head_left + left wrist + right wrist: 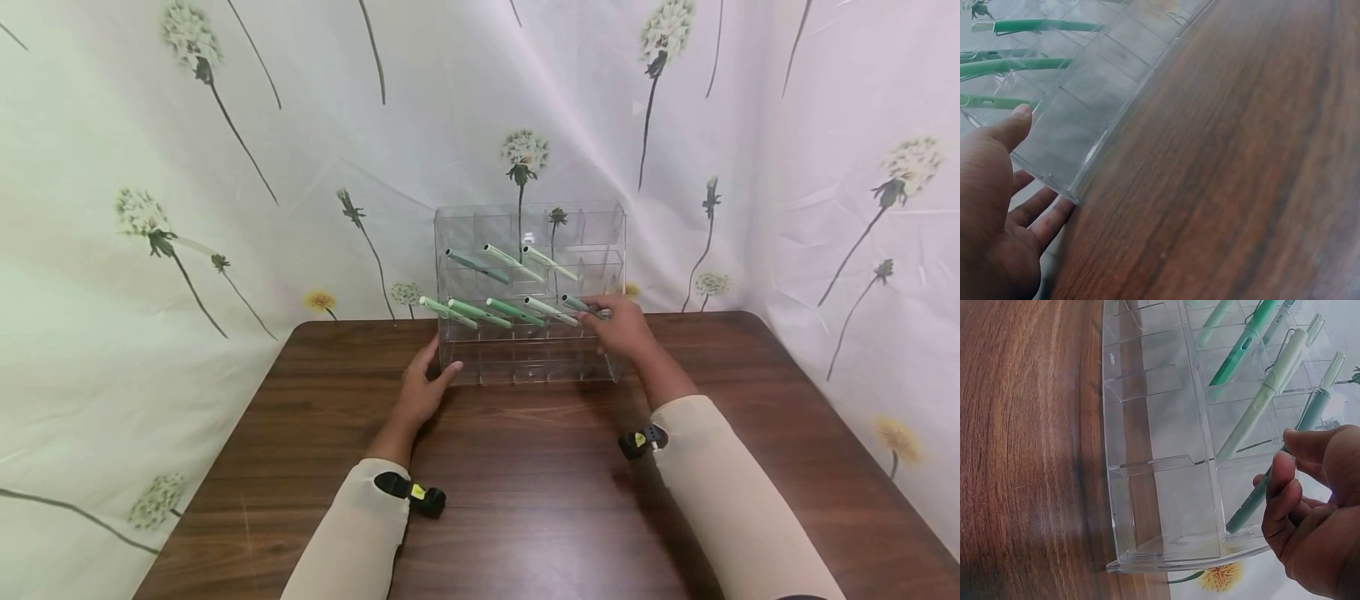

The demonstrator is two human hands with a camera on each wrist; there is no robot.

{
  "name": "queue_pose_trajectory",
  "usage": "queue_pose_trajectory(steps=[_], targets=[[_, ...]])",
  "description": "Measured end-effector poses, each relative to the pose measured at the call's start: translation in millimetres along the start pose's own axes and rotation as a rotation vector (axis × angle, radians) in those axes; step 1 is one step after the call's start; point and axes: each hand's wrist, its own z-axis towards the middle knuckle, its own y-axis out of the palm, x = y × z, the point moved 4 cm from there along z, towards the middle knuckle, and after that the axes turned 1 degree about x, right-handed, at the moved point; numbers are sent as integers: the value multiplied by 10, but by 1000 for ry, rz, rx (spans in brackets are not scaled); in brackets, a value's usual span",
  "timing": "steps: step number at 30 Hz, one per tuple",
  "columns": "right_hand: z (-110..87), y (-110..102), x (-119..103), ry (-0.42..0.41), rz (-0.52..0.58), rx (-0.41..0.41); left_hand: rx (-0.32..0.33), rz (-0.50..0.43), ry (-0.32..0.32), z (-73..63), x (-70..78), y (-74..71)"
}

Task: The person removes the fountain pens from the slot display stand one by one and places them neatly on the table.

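Observation:
A clear acrylic pen rack (532, 350) with tiered compartments stands on the wooden table, several pens slanting out of it. My right hand (621, 327) pinches a grey-green fountain pen (1252, 503) between thumb and fingers at the right end of the lower pen row. That pen's lower end lies inside the rightmost compartment. Just left of it leans a pale green pen (1263, 400), then a bright green pen (1241, 356). At the rack's lower left corner is my left hand (420, 393), its fingers fairly straight along the side and its thumb toward the front.
Three more pens, including a dark grey-green pen (477, 267), lean in a higher row. Behind the rack hangs a white curtain (300, 150) printed with dandelions. Brown table surface (510, 500) extends in front of the rack.

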Motion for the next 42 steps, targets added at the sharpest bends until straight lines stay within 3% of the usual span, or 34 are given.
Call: queue_pose_trajectory(steps=[21, 36, 42], targets=[[56, 17, 20, 2, 100, 23, -1, -8, -35, -45, -2, -1], [38, -80, -96, -30, 152, 142, 6, 27, -30, -9, 6, -7], [25, -141, -218, -81, 129, 214, 10, 19, -22, -18, 34, -14]])
